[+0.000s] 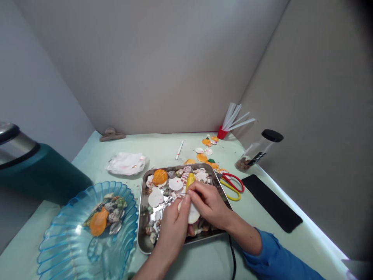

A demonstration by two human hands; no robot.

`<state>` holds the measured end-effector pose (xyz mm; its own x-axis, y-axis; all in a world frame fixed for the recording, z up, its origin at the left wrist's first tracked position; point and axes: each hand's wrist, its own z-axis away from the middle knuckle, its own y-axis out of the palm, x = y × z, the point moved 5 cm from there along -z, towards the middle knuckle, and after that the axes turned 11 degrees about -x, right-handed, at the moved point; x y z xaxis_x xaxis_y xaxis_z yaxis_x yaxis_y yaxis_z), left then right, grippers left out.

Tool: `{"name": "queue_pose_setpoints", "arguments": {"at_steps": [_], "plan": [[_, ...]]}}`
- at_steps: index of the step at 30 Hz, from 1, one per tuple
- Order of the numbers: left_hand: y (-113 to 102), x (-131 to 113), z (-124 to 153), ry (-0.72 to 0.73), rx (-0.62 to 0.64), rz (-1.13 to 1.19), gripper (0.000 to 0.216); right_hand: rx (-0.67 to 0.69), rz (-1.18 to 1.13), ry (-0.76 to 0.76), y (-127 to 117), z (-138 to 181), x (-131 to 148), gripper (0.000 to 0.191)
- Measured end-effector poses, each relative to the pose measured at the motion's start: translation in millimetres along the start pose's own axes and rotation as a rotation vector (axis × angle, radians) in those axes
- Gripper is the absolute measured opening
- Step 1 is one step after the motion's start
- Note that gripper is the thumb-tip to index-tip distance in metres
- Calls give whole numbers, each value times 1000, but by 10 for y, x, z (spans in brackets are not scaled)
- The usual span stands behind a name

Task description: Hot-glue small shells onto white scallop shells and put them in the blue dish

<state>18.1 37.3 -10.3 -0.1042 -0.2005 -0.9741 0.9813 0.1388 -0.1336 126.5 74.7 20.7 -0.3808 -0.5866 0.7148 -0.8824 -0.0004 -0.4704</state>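
Observation:
Over a metal tray point(142, 217) full of seashells, my left hand point(173, 227) holds a white scallop shell point(193, 214) from below. My right hand point(210, 202) grips a yellow glue gun point(190, 180), its tip against the shell's upper edge. The tray holds an orange scallop point(159, 176), white scallops point(155, 197) and several small patterned shells. A black cord point(232, 254) runs from under my right wrist toward me.
A blue glass bowl point(70, 249) with shells stands at the left. Red and yellow scissors point(233, 186) and a black phone point(271, 202) lie right of the tray. Behind are loose shells point(202, 157), a crumpled tissue point(126, 163), a pen point(179, 150), a red cup of straws point(223, 133), a tilted jar point(258, 151). A teal kettle point(35, 171) is at far left.

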Motion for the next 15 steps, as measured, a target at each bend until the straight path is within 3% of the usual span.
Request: {"name": "queue_pose_setpoints", "arguments": {"at_steps": [15], "plan": [[3,11,17,-25,16,-1,48,9,20,-2,3,-2,-1,14]]}}
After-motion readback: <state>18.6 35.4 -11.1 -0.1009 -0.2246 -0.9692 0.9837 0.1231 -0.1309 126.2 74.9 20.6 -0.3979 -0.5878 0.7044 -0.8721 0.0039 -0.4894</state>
